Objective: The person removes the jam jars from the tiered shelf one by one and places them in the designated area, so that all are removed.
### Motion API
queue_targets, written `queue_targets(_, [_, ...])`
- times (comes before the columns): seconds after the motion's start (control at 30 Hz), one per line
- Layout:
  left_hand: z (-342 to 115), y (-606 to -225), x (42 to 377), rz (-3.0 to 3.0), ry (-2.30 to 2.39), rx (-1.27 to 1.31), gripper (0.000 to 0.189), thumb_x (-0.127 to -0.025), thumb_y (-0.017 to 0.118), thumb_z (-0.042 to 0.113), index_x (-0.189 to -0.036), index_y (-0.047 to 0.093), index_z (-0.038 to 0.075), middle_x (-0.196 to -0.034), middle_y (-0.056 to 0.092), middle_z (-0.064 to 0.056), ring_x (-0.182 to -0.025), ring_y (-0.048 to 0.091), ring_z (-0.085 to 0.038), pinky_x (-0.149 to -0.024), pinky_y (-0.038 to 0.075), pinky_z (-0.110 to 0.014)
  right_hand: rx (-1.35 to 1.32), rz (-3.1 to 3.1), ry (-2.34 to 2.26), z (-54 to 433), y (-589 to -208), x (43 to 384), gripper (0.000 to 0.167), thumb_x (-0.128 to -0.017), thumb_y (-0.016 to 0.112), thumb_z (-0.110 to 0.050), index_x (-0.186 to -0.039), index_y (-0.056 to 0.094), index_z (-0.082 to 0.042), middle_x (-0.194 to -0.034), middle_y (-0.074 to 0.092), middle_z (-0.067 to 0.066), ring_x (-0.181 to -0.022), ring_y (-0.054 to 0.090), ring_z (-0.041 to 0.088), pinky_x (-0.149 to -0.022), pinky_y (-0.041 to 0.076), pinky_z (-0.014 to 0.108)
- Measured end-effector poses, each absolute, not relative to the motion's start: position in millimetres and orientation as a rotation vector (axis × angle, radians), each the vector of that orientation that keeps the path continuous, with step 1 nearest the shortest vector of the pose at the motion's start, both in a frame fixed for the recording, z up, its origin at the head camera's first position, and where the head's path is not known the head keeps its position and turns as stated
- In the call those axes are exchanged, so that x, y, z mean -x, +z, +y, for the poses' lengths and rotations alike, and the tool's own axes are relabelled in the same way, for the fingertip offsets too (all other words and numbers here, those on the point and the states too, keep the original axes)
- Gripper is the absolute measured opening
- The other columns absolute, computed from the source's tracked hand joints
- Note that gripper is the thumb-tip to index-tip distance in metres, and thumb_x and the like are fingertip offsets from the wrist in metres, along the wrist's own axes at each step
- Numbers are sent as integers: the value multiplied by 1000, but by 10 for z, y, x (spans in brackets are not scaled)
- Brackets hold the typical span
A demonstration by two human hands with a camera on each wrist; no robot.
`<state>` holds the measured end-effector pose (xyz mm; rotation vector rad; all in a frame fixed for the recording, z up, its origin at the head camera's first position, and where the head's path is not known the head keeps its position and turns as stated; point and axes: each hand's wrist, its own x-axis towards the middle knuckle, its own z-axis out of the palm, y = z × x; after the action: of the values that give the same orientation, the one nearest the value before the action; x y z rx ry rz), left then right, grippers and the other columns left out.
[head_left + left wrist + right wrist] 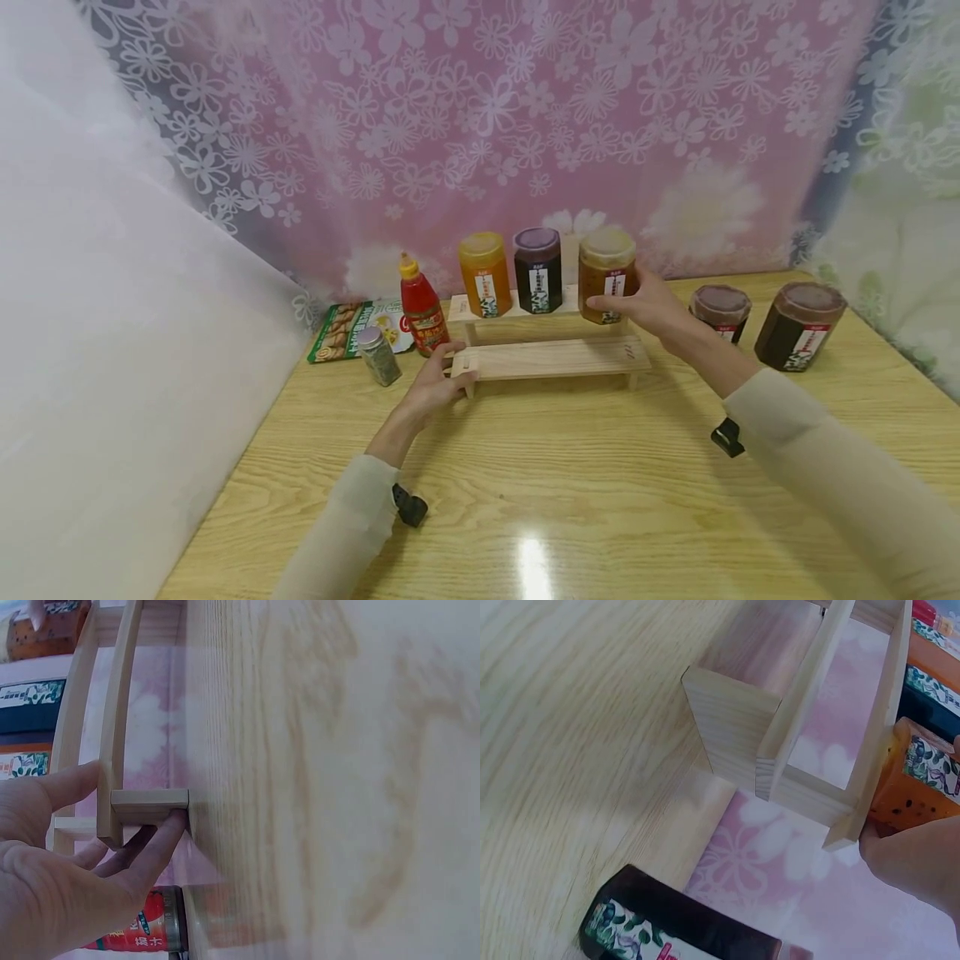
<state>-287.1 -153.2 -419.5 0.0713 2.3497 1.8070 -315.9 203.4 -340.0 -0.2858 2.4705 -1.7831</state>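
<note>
A two-step wooden rack point(555, 359) stands on the table. Its lower step's left end is pinched by my left hand point(431, 389), thumb on top and fingers underneath in the left wrist view. On the upper step's right end is an amber-brown jar point(592, 279) with a pale lid; my right hand point(662, 310) grips it, thumb across its front. The right wrist view shows this jar point(901, 796) at the shelf edge, with dark specks inside. To its left on the upper step are a dark purple jar point(531, 287) and an orange jar point(480, 273).
Left of the rack stand a red sauce bottle point(422, 312) with a yellow cap and a small spice jar point(381, 363). Behind them lies a green and white packet point(345, 327). Two dark jars, one nearer point(720, 310) and one farther right point(797, 329), stand right of the rack.
</note>
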Motion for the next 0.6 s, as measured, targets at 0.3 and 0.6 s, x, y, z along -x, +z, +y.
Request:
queue_targets(0.3, [-1530,-4175,2869,2346,1833,-65,61,-101,70,10,-154,41,11,-148,46,-25,-129,56,-38,-101,54,-50,302,2510,-1730,2155,-3356,2973,96,-91,83,-31,-165,24,-12,-160,39,20,-147,37,42,-116,33,64])
queue_targets(0.6, [-1519,-4179,2858,2347,1817,-58,61,-101,70,11,-154,40,10,-148,46,-26,-129,56,-38,-100,54,-48,265,2545,-1708,2277,-3396,2812,97,-90,85,-27,-164,25,-8,-157,40,22,-145,38,44,-114,34,66])
